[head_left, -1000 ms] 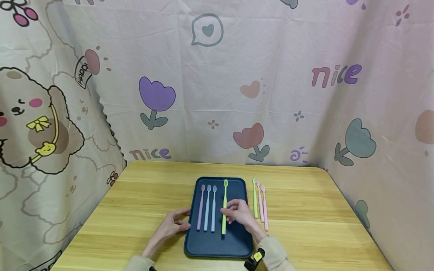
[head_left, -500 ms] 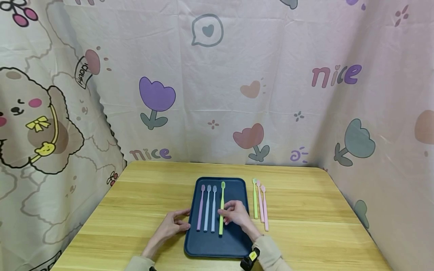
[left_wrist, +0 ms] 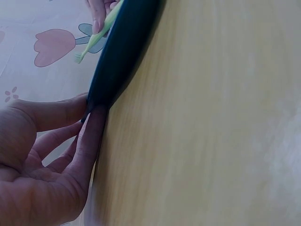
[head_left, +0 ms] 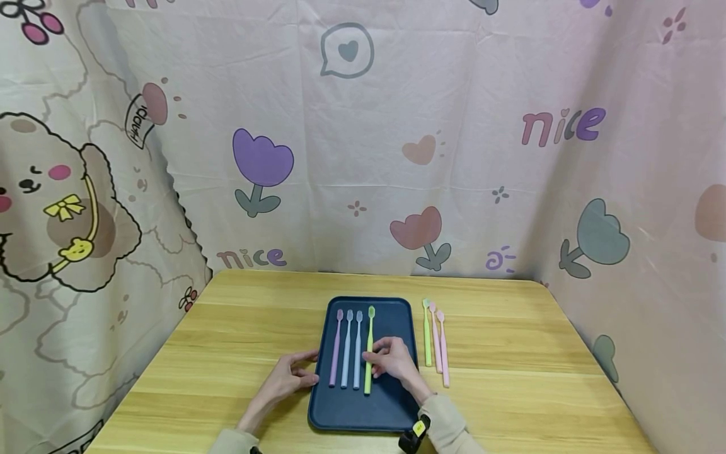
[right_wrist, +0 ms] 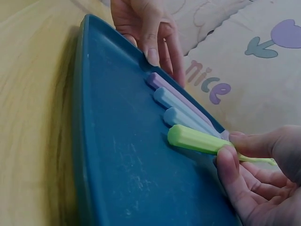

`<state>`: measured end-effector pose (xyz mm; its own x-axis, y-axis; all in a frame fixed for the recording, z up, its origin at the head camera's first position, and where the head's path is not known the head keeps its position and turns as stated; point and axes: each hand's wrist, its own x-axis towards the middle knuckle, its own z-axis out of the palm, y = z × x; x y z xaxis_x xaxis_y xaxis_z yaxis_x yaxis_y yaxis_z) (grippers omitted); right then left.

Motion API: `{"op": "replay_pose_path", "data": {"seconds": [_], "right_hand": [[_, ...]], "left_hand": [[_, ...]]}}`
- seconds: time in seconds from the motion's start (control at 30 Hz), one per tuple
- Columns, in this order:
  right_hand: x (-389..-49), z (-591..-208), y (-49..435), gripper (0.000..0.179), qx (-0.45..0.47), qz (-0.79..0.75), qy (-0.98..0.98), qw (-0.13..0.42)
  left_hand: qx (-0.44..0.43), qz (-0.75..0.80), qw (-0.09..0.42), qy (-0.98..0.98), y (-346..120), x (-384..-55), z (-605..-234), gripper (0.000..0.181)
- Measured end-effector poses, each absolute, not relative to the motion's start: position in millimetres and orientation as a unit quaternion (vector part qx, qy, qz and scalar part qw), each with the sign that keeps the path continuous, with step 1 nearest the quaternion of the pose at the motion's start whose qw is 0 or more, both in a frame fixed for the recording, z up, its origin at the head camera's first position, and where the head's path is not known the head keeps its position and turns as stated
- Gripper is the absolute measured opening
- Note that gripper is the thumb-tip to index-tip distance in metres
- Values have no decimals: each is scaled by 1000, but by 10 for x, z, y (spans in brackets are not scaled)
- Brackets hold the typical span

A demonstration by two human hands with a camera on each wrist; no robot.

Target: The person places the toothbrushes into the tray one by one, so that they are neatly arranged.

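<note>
My right hand (head_left: 395, 362) pinches a green toothbrush (head_left: 367, 383) by its handle between thumb and fingers, low over the dark blue tray (head_left: 363, 416). To its left a purple toothbrush (head_left: 335, 356) and two blue toothbrushes, one (head_left: 346, 356) beside the other (head_left: 357, 356), lie in a row on the tray, heads pointing away. At the tray's left rim, my left hand (left_wrist: 51, 165) holds the edge, its thumb on the rim and fingers against the outer side. The right wrist view shows the green handle's end (right_wrist: 188, 138) close beside the nearer blue one.
Right of the tray, another green toothbrush (head_left: 427, 340) and two pink toothbrushes, one (head_left: 436, 340) partly against the other (head_left: 443, 353), lie on the wooden table (head_left: 527, 378). A patterned curtain (head_left: 363, 113) hangs behind the table and at both sides.
My right hand has moved slightly left and nearer with the green toothbrush, bringing it close to the row of blue ones. The left hand and tray have stayed put.
</note>
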<state>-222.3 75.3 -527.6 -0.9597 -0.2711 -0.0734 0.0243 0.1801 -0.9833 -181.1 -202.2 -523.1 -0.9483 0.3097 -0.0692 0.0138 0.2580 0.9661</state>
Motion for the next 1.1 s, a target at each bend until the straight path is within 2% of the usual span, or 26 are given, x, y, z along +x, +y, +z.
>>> {"op": "replay_pose_path", "data": {"seconds": [1.1], "right_hand": [[-2238,-5371,666,20,-84,-577,811,47]], "left_hand": [[108,611,121,775,-2020,-1824,-5255,65]]}}
